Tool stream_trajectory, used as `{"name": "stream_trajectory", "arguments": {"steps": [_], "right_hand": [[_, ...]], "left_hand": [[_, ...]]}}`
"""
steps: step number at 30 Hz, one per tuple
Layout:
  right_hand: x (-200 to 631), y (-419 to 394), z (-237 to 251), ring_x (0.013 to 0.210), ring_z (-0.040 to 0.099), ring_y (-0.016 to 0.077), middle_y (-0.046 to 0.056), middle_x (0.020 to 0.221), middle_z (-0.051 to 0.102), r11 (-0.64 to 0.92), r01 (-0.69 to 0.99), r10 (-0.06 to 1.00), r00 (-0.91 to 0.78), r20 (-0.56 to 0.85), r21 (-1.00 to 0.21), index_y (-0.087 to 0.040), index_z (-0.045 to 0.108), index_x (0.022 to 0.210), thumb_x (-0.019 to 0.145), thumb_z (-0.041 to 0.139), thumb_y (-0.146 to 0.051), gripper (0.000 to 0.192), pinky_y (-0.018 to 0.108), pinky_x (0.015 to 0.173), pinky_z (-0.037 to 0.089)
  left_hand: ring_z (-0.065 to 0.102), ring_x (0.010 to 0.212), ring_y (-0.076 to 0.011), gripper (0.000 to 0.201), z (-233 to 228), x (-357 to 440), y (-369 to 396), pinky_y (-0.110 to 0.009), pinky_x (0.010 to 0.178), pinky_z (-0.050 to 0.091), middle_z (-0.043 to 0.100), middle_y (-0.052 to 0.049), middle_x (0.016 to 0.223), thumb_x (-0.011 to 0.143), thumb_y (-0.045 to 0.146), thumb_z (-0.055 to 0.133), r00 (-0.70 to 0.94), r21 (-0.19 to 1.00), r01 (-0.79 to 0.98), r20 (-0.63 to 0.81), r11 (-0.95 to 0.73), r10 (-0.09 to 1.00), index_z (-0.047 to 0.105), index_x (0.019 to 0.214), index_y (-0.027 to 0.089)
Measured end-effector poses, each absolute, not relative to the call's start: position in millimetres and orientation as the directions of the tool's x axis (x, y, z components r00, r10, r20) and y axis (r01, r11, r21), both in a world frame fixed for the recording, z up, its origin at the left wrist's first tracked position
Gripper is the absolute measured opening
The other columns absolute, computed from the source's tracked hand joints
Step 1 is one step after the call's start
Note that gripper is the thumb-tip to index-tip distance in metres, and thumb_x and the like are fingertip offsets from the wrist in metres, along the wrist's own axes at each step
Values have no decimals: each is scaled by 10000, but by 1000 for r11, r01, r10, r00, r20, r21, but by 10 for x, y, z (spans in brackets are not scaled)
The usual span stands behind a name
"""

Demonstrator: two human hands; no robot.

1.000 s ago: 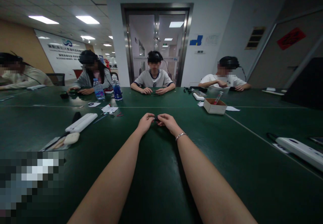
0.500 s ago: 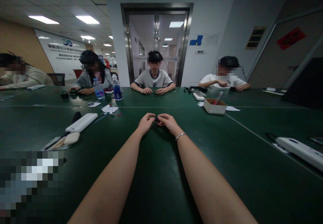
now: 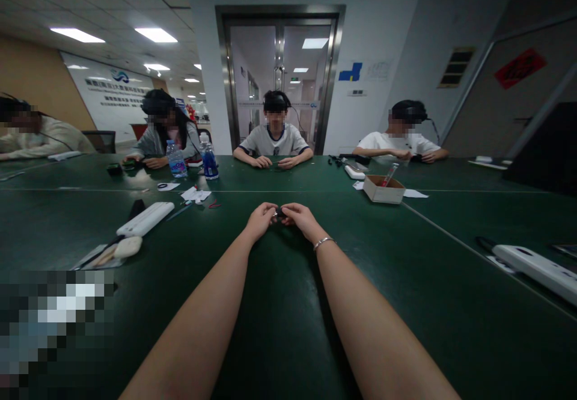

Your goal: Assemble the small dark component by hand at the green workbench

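Black piece (image 3: 280, 212) in both hands (image 3: 260, 221) (image 3: 303, 218) shows more silver.

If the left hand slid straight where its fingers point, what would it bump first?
Probably the small dark object between the left hand and the right hand, though depth is unclear.

Your left hand (image 3: 260, 221): bare, like its wrist; nails and creases too small to make out.
Your left forearm (image 3: 201, 307): bare down to the bottom edge of your view, narrow at the wrist and widening steadily toward you.
Your right hand (image 3: 303, 219): bare, its finer detail equally small.
Your right wrist: you wear a silver-coloured bracelet (image 3: 323, 243) here, a slim, shiny, rounded band; any pattern on it is too blurred to tell.
Your right forearm (image 3: 378, 304): bare below the bracelet, with the same smooth taper.
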State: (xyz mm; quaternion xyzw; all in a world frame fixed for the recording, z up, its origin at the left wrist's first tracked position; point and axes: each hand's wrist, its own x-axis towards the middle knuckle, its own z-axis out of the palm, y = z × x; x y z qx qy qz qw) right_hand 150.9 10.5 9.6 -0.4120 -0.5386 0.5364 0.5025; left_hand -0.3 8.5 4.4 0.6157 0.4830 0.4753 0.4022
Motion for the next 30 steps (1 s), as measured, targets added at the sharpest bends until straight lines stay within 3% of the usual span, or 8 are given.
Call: {"name": "stream_trajectory", "arguments": {"steps": [9,21,30], "right_hand": [[1519,108,86,504,601,87,18,677,659,87,-117,981,-165,106,-989,-135,622,836,775,656,-155,72,173,479,501],[1522,108,85,498,601,89,21,678,657,84,-122,981,-162,103,-989,-124,612,855,780,644,-139,83,175,474,493],[1519,116,79,498,601,87,18,672,658,80,-123,983,-156,98,-989,-134,617,839,791,630,-128,51,169,471,497]], "left_hand": [[425,466,-89,264,33,-10,88,-199,470,322,488,28,535,839,317,425,103,944,223,224,-242,969,608,915,143],[438,474,-73,210,51,-3,78,-188,463,330,532,21,620,796,215,453,69,967,164,188,-197,980,596,938,153],[420,441,-79,253,28,-2,98,-195,450,312,504,31,543,835,324,458,109,962,156,208,-224,972,584,950,136]]}}
